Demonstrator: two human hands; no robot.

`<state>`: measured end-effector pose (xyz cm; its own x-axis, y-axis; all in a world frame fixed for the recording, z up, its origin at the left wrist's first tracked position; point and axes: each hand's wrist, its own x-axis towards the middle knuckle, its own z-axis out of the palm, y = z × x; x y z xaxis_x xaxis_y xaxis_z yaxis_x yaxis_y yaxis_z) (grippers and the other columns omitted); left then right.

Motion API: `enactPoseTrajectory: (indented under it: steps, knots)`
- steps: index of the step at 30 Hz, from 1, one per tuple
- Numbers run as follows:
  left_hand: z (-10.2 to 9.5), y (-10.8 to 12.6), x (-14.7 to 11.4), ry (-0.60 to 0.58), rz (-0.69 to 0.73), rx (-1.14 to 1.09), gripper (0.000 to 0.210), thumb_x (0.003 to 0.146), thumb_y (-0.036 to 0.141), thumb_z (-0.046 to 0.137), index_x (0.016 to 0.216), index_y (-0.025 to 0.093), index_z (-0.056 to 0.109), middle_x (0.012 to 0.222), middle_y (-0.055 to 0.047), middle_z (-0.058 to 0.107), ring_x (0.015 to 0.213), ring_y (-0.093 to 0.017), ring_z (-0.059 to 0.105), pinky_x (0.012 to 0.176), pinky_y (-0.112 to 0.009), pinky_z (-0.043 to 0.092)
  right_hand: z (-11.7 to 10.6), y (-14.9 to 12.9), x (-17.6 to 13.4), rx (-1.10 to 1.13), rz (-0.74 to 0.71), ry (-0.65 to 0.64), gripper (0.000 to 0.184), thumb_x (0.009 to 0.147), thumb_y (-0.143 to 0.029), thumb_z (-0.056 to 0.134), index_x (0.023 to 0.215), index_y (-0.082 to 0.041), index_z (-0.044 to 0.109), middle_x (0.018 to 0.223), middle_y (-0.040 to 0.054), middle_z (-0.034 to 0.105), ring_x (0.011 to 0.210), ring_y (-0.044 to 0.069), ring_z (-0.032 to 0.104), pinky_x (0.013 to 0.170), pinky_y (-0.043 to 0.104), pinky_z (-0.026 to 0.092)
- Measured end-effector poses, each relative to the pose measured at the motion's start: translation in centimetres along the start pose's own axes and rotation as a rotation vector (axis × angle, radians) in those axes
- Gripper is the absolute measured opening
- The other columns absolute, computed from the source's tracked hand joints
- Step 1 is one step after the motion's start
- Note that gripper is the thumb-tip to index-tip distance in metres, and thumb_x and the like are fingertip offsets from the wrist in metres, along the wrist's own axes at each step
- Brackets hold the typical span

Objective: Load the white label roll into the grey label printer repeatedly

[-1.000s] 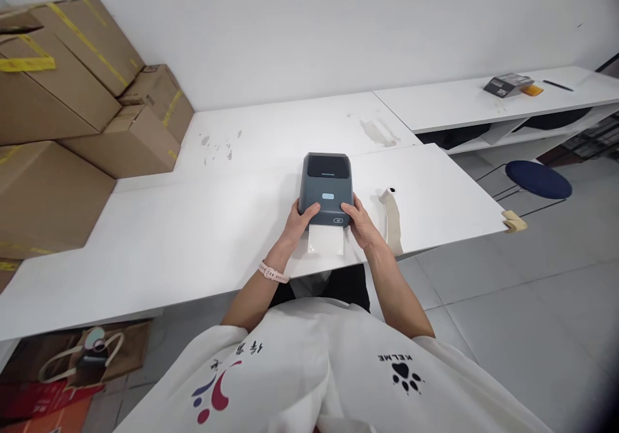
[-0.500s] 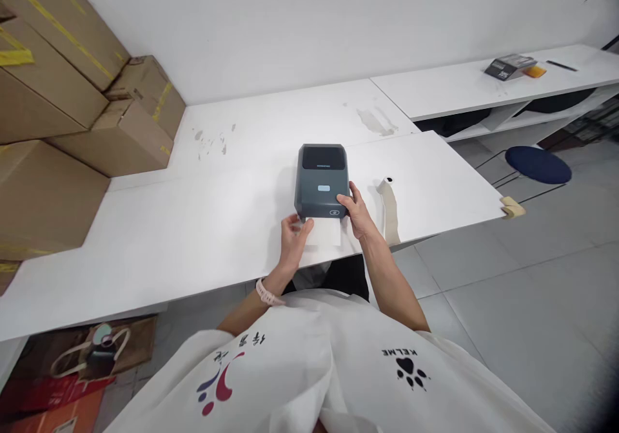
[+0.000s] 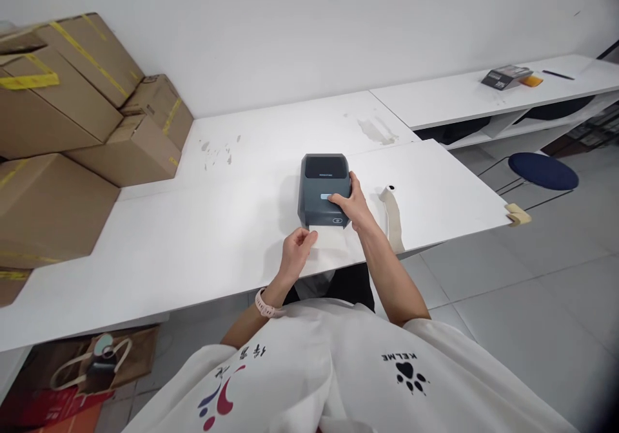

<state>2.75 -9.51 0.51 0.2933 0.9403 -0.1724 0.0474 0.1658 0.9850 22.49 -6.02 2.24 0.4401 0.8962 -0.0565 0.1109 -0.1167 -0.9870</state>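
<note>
A dark grey label printer (image 3: 325,206) sits near the front edge of the white table (image 3: 232,220), with a pale window on its lid. White label paper (image 3: 329,237) sticks out of its front slot. My left hand (image 3: 296,252) pinches the left edge of that paper between thumb and fingers. Gripping the printer's right side is my right hand (image 3: 355,206), its thumb on the lid beside the window and its fingers partly hidden. To the right lies a small paper roll (image 3: 387,192), its unrolled strip reaching the table's edge.
Taped cardboard boxes (image 3: 62,207) are stacked on the table's left end. A dark box (image 3: 505,77) stands on the shelf unit at the right, above a blue stool (image 3: 542,170). Foam padding (image 3: 517,214) covers the table's right corner. Bags (image 3: 99,362) sit below left.
My left hand has shifted from the printer's front left corner onto the paper's edge. My right thumb has slid across the lid to the window. The whole view has tilted slightly up.
</note>
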Motion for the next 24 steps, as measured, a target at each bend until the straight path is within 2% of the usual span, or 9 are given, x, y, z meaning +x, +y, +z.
enactPoseTrajectory:
  steps: [2,4,5,7,9,13,16,21,24]
  knots:
    - [-0.5,0.1,0.4,0.152,0.096,0.031,0.026,0.083,0.043,0.063,0.074,0.020,0.057,0.069,0.003,0.055,0.063,-0.010,0.049,0.059,-0.023,0.040,0.2,0.3,0.7,-0.063,-0.030,0.001,0.111,0.068,-0.042,0.070,0.160,-0.026,0.010,0.158,0.0082,0.037,0.140,0.030,0.044,0.116,0.047,0.041]
    - [-0.7,0.6,1.1,0.284,0.180,0.053,0.022,0.086,0.043,0.060,0.093,0.022,0.063,0.094,-0.002,0.067,0.084,-0.014,0.061,0.073,-0.026,0.048,0.3,0.8,1.3,-0.107,-0.060,-0.011,0.110,0.070,-0.041,0.068,0.160,-0.030,0.007,0.157,0.0060,0.038,0.139,0.031,0.046,0.114,0.049,0.042]
    - [-0.7,0.8,1.6,0.308,0.202,0.065,0.027,0.087,0.044,0.059,0.105,0.024,0.064,0.112,-0.004,0.067,0.099,-0.016,0.062,0.083,-0.028,0.050,0.3,0.9,1.4,-0.125,-0.072,-0.016,0.110,0.071,-0.041,0.068,0.160,-0.031,0.005,0.157,0.0048,0.039,0.138,0.031,0.046,0.114,0.050,0.042]
    - [-0.6,1.2,2.6,0.279,0.202,0.080,0.043,0.090,0.047,0.057,0.128,0.028,0.057,0.142,-0.006,0.056,0.126,-0.021,0.056,0.102,-0.034,0.048,0.2,1.2,1.4,-0.157,-0.090,-0.021,0.110,0.072,-0.043,0.067,0.160,-0.032,0.002,0.158,0.0029,0.039,0.139,0.032,0.045,0.116,0.051,0.040]
    - [-0.2,1.2,3.5,0.203,0.155,0.069,0.054,0.091,0.050,0.054,0.141,0.029,0.049,0.157,-0.005,0.043,0.142,-0.024,0.044,0.114,-0.038,0.041,-0.1,1.4,0.8,-0.158,-0.113,-0.023,0.108,0.074,-0.048,0.067,0.161,-0.032,0.004,0.159,0.0025,0.037,0.143,0.032,0.041,0.119,0.051,0.037]
    - [0.4,0.7,4.5,0.080,0.080,0.007,0.066,0.093,0.061,0.045,0.150,0.027,0.041,0.163,-0.003,0.033,0.151,-0.024,0.032,0.122,-0.039,0.033,-1.0,2.3,-2.1,-0.086,-0.142,0.006,0.088,0.083,-0.064,0.058,0.158,-0.033,0.023,0.164,0.0000,0.029,0.154,0.027,0.023,0.125,0.049,0.025]
    - [0.4,0.5,4.6,0.067,0.103,-0.004,0.069,0.093,0.066,0.040,0.151,0.028,0.040,0.164,0.000,0.032,0.152,-0.023,0.028,0.125,-0.039,0.028,-1.6,2.8,-3.8,-0.043,-0.107,0.032,0.076,0.089,-0.071,0.044,0.154,-0.033,0.035,0.166,-0.0022,0.025,0.156,0.023,0.013,0.128,0.048,0.015]
    - [-0.1,2.5,5.1,0.069,0.201,0.008,0.063,0.093,0.064,0.039,0.145,0.029,0.049,0.161,0.002,0.037,0.153,-0.023,0.026,0.126,-0.040,0.025,-2.0,1.5,-3.6,0.061,-0.223,0.004,0.073,0.094,-0.071,0.030,0.154,-0.030,0.036,0.162,-0.0003,0.035,0.152,0.023,0.027,0.127,0.046,0.022]
    - [-0.3,4.7,7.1,0.056,0.340,0.004,0.055,0.097,0.056,0.035,0.140,0.027,0.055,0.155,-0.001,0.047,0.148,-0.022,0.038,0.123,-0.040,0.031,-2.2,-0.7,-1.8,0.109,-0.316,0.010,0.075,0.095,-0.071,0.028,0.155,-0.028,0.034,0.163,0.0005,0.033,0.153,0.023,0.026,0.127,0.046,0.020]
